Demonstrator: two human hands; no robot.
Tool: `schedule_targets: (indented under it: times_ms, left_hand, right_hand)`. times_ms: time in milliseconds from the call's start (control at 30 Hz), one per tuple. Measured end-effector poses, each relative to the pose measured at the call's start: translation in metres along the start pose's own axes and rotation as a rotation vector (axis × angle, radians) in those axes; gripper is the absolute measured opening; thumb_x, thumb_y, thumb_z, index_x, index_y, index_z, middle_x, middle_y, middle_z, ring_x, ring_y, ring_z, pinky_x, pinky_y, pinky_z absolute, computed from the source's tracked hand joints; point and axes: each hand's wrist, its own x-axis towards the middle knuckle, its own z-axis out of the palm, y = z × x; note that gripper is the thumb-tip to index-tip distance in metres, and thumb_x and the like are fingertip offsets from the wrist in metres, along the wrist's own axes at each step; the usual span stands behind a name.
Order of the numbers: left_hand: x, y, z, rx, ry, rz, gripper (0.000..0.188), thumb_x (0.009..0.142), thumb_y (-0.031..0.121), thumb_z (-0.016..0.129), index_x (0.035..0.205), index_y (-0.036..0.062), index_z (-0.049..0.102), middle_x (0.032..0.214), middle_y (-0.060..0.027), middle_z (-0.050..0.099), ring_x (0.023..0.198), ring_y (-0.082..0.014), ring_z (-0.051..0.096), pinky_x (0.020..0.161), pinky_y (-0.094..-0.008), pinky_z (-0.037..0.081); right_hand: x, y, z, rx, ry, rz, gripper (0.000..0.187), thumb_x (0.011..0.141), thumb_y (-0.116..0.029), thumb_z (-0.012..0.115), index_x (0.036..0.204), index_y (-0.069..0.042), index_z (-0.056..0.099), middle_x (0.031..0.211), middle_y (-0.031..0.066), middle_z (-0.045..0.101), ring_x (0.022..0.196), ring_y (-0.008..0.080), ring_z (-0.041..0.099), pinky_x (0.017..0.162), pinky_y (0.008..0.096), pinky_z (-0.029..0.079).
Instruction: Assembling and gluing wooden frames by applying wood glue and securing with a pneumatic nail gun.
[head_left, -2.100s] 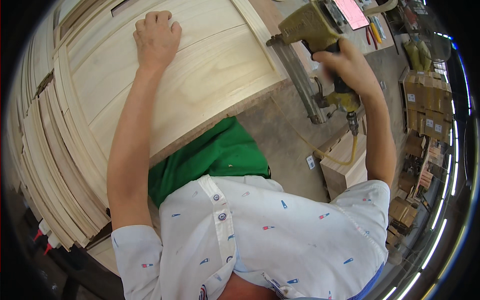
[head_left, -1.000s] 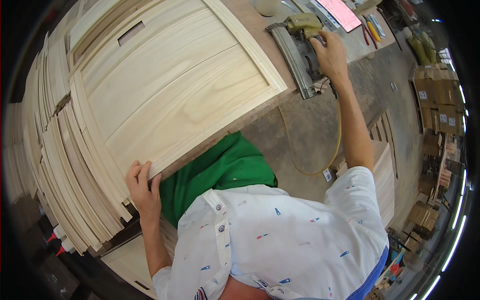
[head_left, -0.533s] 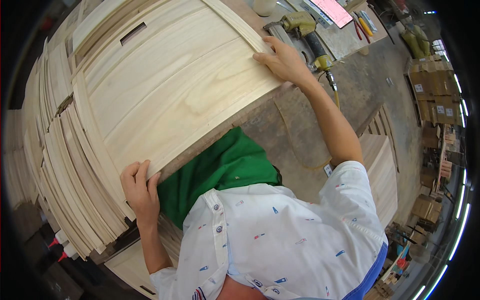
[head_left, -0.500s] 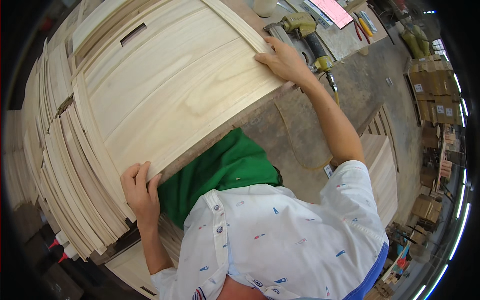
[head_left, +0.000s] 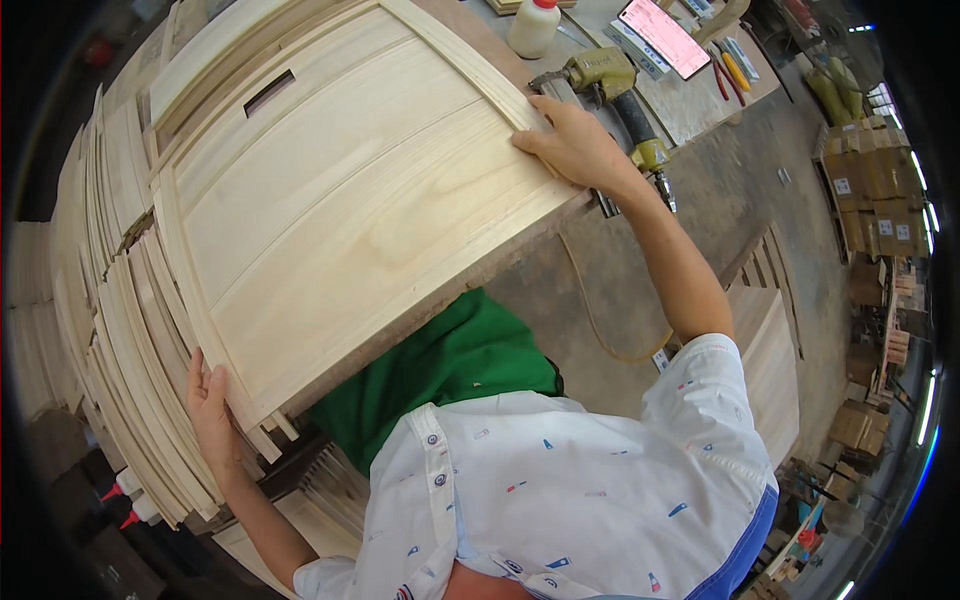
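A pale wooden panel [head_left: 360, 220] with raised edge strips and a small rectangular slot lies in front of me. My right hand [head_left: 575, 145] grips its right edge strip near the close corner, thumb on top and fingers over the outer side. At the opposite side my left hand [head_left: 212, 415] rests against the left edge strip [head_left: 195, 300], fingers stretched out. Narrow strip ends poke out at the near left corner. Beside my right hand lies a yellow-green nail gun [head_left: 600, 75] with a black handle and an air hose [head_left: 590, 310].
Several thin curved wooden strips [head_left: 135, 390] are stacked left of the panel. A white bottle [head_left: 533, 30] with a red cap, a phone [head_left: 665, 35] with a pink screen and pliers [head_left: 722, 75] sit on the bench at the far right. Cardboard boxes [head_left: 870, 180] stand beyond.
My left hand has moved from the panel's near left corner outward to its left edge, its fingers straightening. My right hand keeps its hold on the right edge. The view has shifted slightly.
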Motion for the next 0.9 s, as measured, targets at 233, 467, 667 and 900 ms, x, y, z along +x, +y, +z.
schedule_targets:
  times_ms: [233,467,667,900]
  left_hand:
    - [0.025,0.007,-0.003,0.019,-0.153,-0.099,0.058,0.094,0.018,0.062,0.138,-0.0107,0.038,0.127,-0.016,0.057,0.112,-0.0193,0.056,0.099,-0.0298,0.042]
    - [0.025,0.002,0.015,0.179,0.101,-0.107,0.047,0.088,0.02,0.067,0.12,-0.0103,0.052,0.115,-0.0162,0.061,0.102,-0.0202,0.059,0.091,-0.0317,0.047]
    - [0.029,-0.008,0.027,0.151,0.156,0.057,0.041,0.083,0.02,0.069,0.111,-0.0073,0.06,0.099,-0.012,0.068,0.087,-0.0184,0.062,0.08,-0.0327,0.05]
    - [-0.048,-0.002,0.018,0.0,0.281,0.155,0.041,0.087,0.015,0.068,0.119,-0.0061,0.055,0.106,-0.0093,0.065,0.094,-0.0142,0.061,0.083,-0.0282,0.05]
  right_hand:
    - [0.005,0.003,-0.011,0.12,-0.128,0.079,0.064,0.08,-0.032,0.069,0.129,0.007,0.053,0.114,0.0238,0.063,0.103,0.0298,0.062,0.091,0.0349,0.046]
    - [0.015,0.022,0.012,0.259,-0.09,-0.009,0.055,0.077,-0.029,0.069,0.117,0.008,0.058,0.105,0.0261,0.066,0.094,0.0312,0.065,0.085,0.0377,0.048]
    - [0.005,0.013,0.005,0.4,-0.065,0.055,0.039,0.082,-0.012,0.065,0.116,0.007,0.06,0.094,0.01,0.065,0.081,0.014,0.058,0.072,0.0273,0.047]
    - [-0.014,0.006,0.016,0.284,0.062,0.087,0.039,0.086,-0.011,0.063,0.121,0.007,0.057,0.097,0.0062,0.063,0.081,0.0109,0.053,0.069,0.0246,0.044]
